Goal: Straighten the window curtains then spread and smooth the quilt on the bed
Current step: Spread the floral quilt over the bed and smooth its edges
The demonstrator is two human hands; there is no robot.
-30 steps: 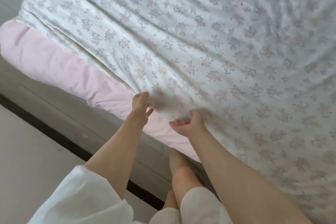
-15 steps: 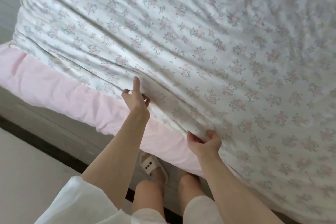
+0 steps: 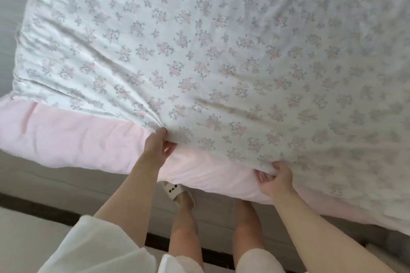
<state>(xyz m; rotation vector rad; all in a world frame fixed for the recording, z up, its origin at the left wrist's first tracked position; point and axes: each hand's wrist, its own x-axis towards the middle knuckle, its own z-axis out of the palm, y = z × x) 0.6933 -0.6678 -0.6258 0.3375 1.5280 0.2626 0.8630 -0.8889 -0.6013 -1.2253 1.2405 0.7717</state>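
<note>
Pinching the floral quilt (image 3: 221,51) at its near hem, left hand (image 3: 156,147) and right hand (image 3: 275,180) each grip bunched fabric. It looks light, soft and limp, so edge holds spaced apart suit it best.

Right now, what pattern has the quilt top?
Small pink flowers on white quilt, head view.
</note>
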